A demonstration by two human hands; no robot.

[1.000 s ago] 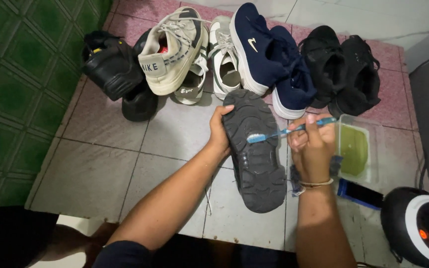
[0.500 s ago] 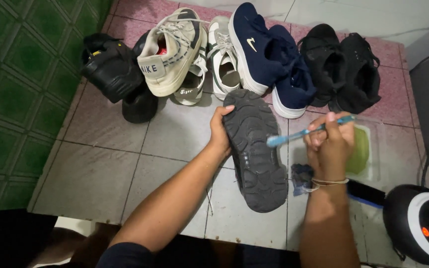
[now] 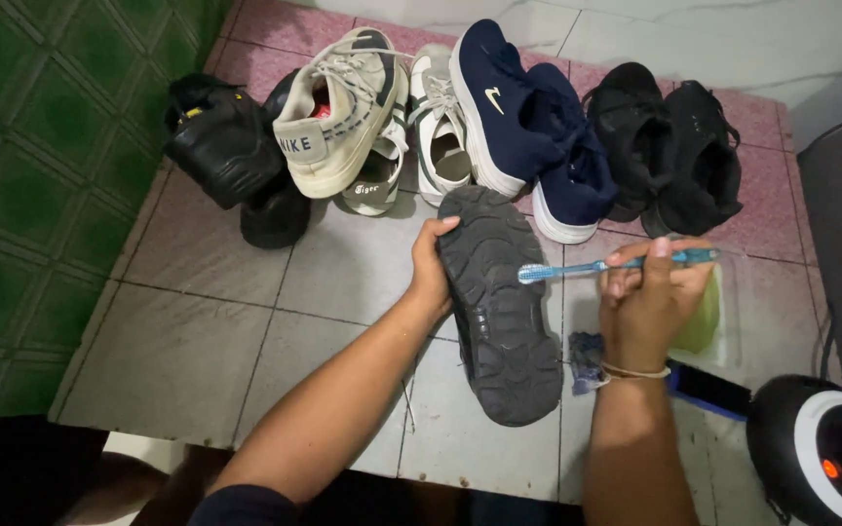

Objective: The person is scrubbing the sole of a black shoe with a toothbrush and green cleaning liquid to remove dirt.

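Sole-up black shoe point(image 3: 501, 307) lies near the front middle of the tiled floor point(image 3: 197, 321), its toe end pointing away from the person and its heel end nearest them. The left hand point(image 3: 431, 268) clasps the shoe's left edge near the toe, fingers curled over the rim and thumb against the side. The right hand point(image 3: 650, 302) is closed round the handle of a blue toothbrush point(image 3: 616, 263), which runs level from the fist leftward, its bristled head right at the shoe's right edge; whether the bristles touch the sole cannot be told. A band sits on the right wrist.

Just behind that hand stands a clear plastic container point(image 3: 723, 312) with green liquid, and a small dark cloth point(image 3: 587, 356) lies on the floor between shoe and wrist. A round black and white appliance point(image 3: 821, 453) fills the near right corner. Along the far edge sits a row of footwear: black shoes point(image 3: 226, 151) at left, beige sneakers point(image 3: 338, 112), a white and green sneaker point(image 3: 438, 122), navy sneakers point(image 3: 528, 122), then more black sneakers point(image 3: 669, 146) at right.
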